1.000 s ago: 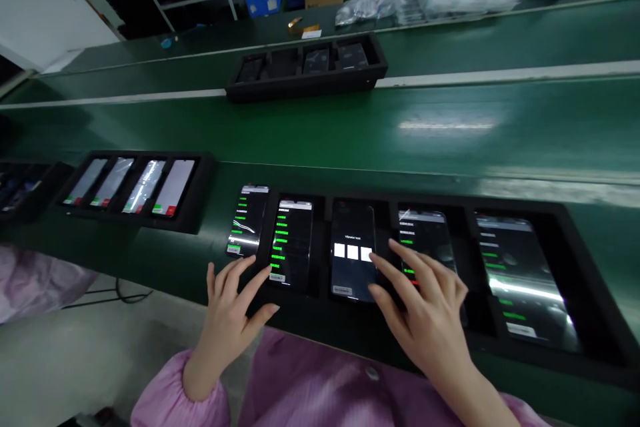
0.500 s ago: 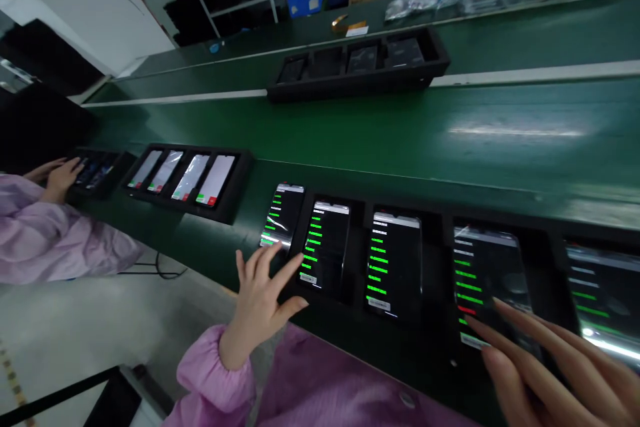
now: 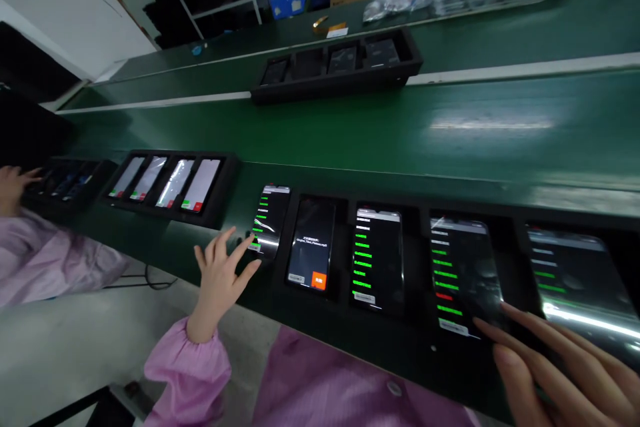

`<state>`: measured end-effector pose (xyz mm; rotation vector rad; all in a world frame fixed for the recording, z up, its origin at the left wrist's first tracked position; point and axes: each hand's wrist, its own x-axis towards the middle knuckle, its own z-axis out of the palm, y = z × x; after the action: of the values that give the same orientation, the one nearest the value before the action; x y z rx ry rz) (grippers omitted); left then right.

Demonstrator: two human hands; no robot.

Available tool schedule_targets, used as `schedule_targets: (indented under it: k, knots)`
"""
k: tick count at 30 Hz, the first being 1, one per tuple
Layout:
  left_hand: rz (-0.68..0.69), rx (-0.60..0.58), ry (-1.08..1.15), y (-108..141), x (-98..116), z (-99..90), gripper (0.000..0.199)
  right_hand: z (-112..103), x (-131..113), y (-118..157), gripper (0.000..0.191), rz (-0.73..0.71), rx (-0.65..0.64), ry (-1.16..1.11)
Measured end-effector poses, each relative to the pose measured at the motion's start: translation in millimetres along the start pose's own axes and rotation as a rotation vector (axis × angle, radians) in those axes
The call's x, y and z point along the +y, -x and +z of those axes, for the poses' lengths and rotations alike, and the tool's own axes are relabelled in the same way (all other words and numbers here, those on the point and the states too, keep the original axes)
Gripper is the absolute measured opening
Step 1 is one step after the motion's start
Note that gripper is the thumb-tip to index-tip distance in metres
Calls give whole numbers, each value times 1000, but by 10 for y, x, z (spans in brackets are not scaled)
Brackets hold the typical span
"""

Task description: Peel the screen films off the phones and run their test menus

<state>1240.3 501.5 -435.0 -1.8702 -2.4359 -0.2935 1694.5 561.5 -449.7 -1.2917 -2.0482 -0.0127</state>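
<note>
Well to the left of the near tray (image 3: 417, 307), a co-worker's hand (image 3: 11, 187) reaches to a dark tray (image 3: 103, 183) of phones. Between that and the near tray stands a second tray (image 3: 227, 180), its four phones showing pale screens with green and red at the bottom. The person's left hand (image 3: 217, 280) is off the near tray's left end, fingers spread and gripping nothing; its index fingertip is at the lower left edge of a loose phone (image 3: 270, 220), though contact cannot be told. That phone lies just beside the near tray's left end, on the green bench (image 3: 350, 140). In the near tray's leftmost compartment, a dark-screened phone (image 3: 310, 240) shows an orange button. Behind the near tray's left part sits a far tray (image 3: 330, 90). The near tray's second compartment holds a phone (image 3: 377, 257) listing green rows; its third, a phone (image 3: 465, 267) with one red row among green. Over the near tray's front right part is the right hand (image 3: 560, 367), cut off by the picture's edge, its visible fingers apart, the index tip at the red-row phone's lower right corner; whether it touches cannot be told. The near tray's rightmost compartment holds another phone (image 3: 580, 273), under a bright glare.
</note>
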Motion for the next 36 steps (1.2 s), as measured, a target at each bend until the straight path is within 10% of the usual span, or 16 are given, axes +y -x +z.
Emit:
schedule_targets:
  k: [5,11,16,36]
  knots:
    - [117,172,118,144,254,-124,54,-89,-58,-62,33,-49,-15,-9]
    - [551,92,176,255,1059,-29,45,-86,-70,-68,22,-106,-54,-13]
    - [583,123,200,239,1430,80,41,-196,36,25,23,-52,-28,-18]
    - [517,109,118,300,1272,50,43,-135,69,-58,29,-65,-119,102]
